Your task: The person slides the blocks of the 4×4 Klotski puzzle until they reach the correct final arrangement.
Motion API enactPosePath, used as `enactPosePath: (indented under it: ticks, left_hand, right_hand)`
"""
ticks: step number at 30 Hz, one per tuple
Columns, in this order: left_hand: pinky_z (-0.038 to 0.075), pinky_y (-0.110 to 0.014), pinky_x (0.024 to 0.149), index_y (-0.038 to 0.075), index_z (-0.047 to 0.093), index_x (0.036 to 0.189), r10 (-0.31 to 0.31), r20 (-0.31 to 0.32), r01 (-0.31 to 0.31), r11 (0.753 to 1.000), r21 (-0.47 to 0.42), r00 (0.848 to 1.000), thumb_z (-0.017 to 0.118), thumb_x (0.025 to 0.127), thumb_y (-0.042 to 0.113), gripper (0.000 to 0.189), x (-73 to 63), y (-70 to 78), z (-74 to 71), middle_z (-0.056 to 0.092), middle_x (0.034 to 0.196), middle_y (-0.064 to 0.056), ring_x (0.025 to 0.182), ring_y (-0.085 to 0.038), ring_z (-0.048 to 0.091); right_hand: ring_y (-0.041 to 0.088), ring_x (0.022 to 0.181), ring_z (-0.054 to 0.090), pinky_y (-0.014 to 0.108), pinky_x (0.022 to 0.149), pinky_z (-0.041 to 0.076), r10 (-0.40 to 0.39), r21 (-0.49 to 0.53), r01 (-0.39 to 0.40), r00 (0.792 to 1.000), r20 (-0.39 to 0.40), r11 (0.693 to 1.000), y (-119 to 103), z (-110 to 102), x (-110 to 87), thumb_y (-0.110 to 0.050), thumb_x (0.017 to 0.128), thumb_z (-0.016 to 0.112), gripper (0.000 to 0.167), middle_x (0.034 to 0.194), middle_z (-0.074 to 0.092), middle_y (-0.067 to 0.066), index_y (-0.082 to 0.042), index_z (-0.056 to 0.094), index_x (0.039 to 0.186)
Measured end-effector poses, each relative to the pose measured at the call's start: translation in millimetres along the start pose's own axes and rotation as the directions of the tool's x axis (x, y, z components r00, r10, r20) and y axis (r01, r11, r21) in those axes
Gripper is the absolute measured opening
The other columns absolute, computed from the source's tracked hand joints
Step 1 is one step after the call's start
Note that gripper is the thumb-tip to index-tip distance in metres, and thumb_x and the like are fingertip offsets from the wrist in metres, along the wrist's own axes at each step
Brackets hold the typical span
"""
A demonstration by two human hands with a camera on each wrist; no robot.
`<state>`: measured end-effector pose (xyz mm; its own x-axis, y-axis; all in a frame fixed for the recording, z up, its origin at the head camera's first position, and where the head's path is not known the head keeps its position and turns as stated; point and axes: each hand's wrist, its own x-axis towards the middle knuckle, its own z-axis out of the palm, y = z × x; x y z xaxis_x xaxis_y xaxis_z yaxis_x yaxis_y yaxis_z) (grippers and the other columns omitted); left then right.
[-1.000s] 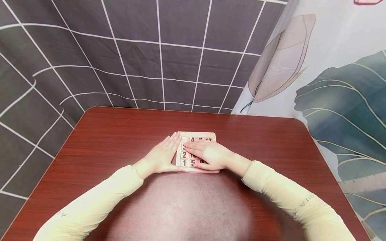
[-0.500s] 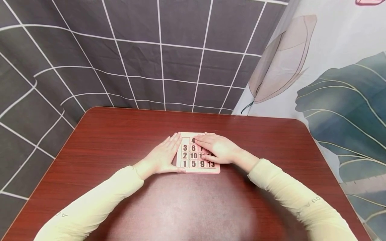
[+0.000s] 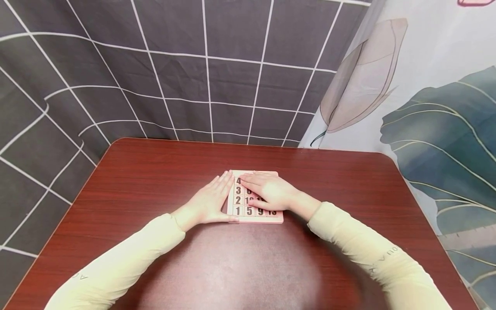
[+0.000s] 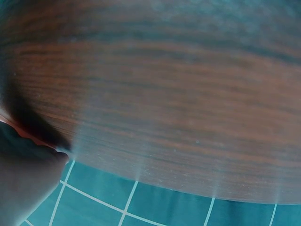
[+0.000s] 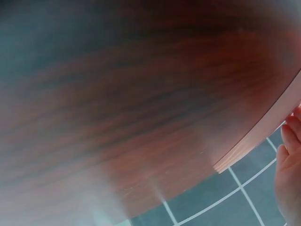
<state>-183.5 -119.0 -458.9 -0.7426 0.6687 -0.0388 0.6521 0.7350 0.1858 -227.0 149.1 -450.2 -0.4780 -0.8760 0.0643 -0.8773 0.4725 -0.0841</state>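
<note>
One cream square "4" tile (image 3: 238, 181) has slid left; left column reads 4-3-2-1.
Head: mid-frame, straight-fingered right hand (image 3: 274, 191) on pale wooden number board (image 3: 253, 219); straight-fingered left hand (image 3: 208, 201) along its left edge. Left wrist: brown woodgrain table (image 4: 164, 108). Right wrist: board's edge, right.

1. You have two hands: one left hand (image 3: 207, 202), one right hand (image 3: 272, 191).
2. You wear two sleeves (image 3: 135, 249).
3. You have one number board (image 3: 255, 219).
4. You can count four number tiles (image 3: 238, 200) down its left column; your right hand covers some others.
5. You have one table (image 3: 155, 172).
6. You face one gridded curtain (image 3: 232, 82), one leafy curtain (image 3: 430, 56).
</note>
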Motion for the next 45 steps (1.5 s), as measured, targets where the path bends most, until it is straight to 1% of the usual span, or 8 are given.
enactPosePath:
  ticks: [4,8,15,19,25,32,38,45]
  left_hand:
    - [0.024,-0.051,0.135,-0.012,0.02,0.164,-0.008,0.012,0.008,1.0,0.009,1.0,0.069,0.089,0.071,0.122,0.2,-1.2,1.7,0.018,0.174,-0.031,0.164,-0.042,0.021]
    - [0.024,-0.051,0.135,-0.012,0.02,0.164,-0.004,0.006,0.004,1.0,0.016,1.0,0.068,0.089,0.071,0.122,0.8,-2.6,3.3,0.018,0.174,-0.031,0.164,-0.042,0.021]
    - [0.021,-0.05,0.136,-0.01,0.019,0.165,-0.015,0.026,0.014,1.0,0.024,1.0,0.067,0.089,0.074,0.123,2.2,-2.4,2.1,0.015,0.175,-0.03,0.165,-0.041,0.018]
    - [0.023,-0.051,0.135,-0.011,0.02,0.164,-0.011,0.013,0.011,1.0,0.028,1.0,0.068,0.088,0.073,0.124,2.5,-3.3,2.2,0.016,0.174,-0.031,0.164,-0.042,0.02]
    - [0.021,-0.049,0.136,-0.009,0.018,0.166,-0.022,0.022,0.021,0.999,0.031,1.0,0.067,0.088,0.076,0.126,3.4,-4.7,3.8,0.014,0.175,-0.029,0.165,-0.04,0.017]
    - [0.023,-0.049,0.135,-0.01,0.02,0.165,-0.018,0.016,0.017,0.999,0.033,1.0,0.068,0.088,0.075,0.124,3.4,-2.9,4.2,0.016,0.174,-0.03,0.164,-0.04,0.02]
    - [0.023,-0.049,0.136,-0.01,0.019,0.165,-0.013,0.017,0.013,1.0,0.015,1.0,0.067,0.089,0.073,0.123,2.8,-1.0,4.1,0.016,0.175,-0.029,0.165,-0.04,0.02]
    - [0.024,-0.05,0.135,-0.011,0.021,0.164,-0.02,0.027,0.02,1.0,0.007,0.999,0.068,0.089,0.072,0.122,2.3,-0.4,1.5,0.018,0.174,-0.03,0.164,-0.041,0.021]
  right_hand:
    - [0.025,0.154,0.048,0.042,0.131,0.035,0.008,0.012,-0.008,1.0,0.008,1.0,-2,-1,1.5,-0.042,0.105,0.063,0.064,0.162,0.053,0.012,-0.004,0.053,0.155]
    - [0.025,0.153,0.049,0.043,0.131,0.036,0.004,0.016,-0.003,1.0,-0.017,1.0,-1,-4,-3.1,-0.041,0.104,0.064,0.064,0.162,0.053,0.011,-0.005,0.053,0.156]
    - [0.029,0.152,0.05,0.048,0.13,0.037,0.01,0.029,-0.008,0.998,-0.066,1.0,6,-10,-24.1,-0.037,0.102,0.067,0.062,0.16,0.055,0.013,-0.002,0.056,0.153]
    - [0.031,0.152,0.05,0.05,0.129,0.037,0.027,0.03,-0.024,0.996,-0.086,0.999,12,-10,-37.4,-0.036,0.101,0.069,0.063,0.159,0.056,0.014,-0.001,0.057,0.152]
    - [0.03,0.152,0.05,0.049,0.129,0.037,0.043,0.019,-0.042,0.996,-0.084,0.999,17,-10,-48.8,-0.035,0.101,0.069,0.061,0.16,0.056,0.013,-0.001,0.058,0.151]
    - [0.029,0.15,0.053,0.05,0.128,0.039,0.025,0.0,-0.025,0.997,-0.079,1.0,16,-8,-46.8,-0.036,0.101,0.069,0.061,0.158,0.057,0.014,-0.001,0.059,0.149]
    - [0.028,0.15,0.053,0.047,0.129,0.039,0.017,-0.015,-0.018,0.998,-0.062,1.0,12,-4,-36.5,-0.038,0.102,0.068,0.062,0.159,0.057,0.012,-0.002,0.058,0.151]
    - [0.026,0.15,0.053,0.047,0.129,0.038,0.031,-0.037,-0.032,0.999,-0.033,0.999,6,-3,-25.1,-0.042,0.103,0.065,0.061,0.159,0.057,0.013,-0.003,0.059,0.151]
